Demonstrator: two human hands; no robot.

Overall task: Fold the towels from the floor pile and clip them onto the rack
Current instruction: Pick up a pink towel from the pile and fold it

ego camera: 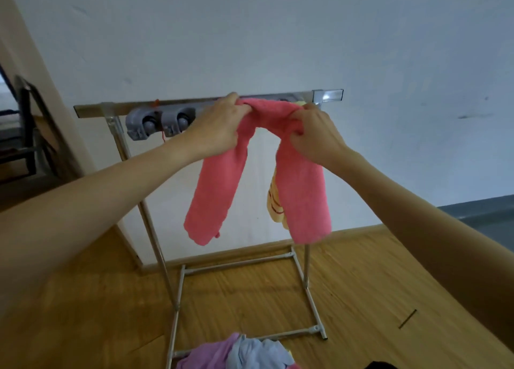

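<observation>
A pink towel (303, 196) is bunched at its middle against the metal rack's top bar (91, 110), its two ends hanging down. My left hand (219, 123) grips the bunched top on the left side. My right hand (314, 132) grips it on the right. Two grey clips (160, 122) sit free on the bar left of my hands. A yellow towel (274, 204) hangs on the rack behind the pink one, mostly hidden. The floor pile (236, 352), purple and light blue towels, lies at the bottom edge.
The rack's metal base frame (308, 293) stands on the wooden floor against a white wall. A dark chair (25, 129) shows in a doorway at far left. A small dark stick (407, 318) lies on the floor at right.
</observation>
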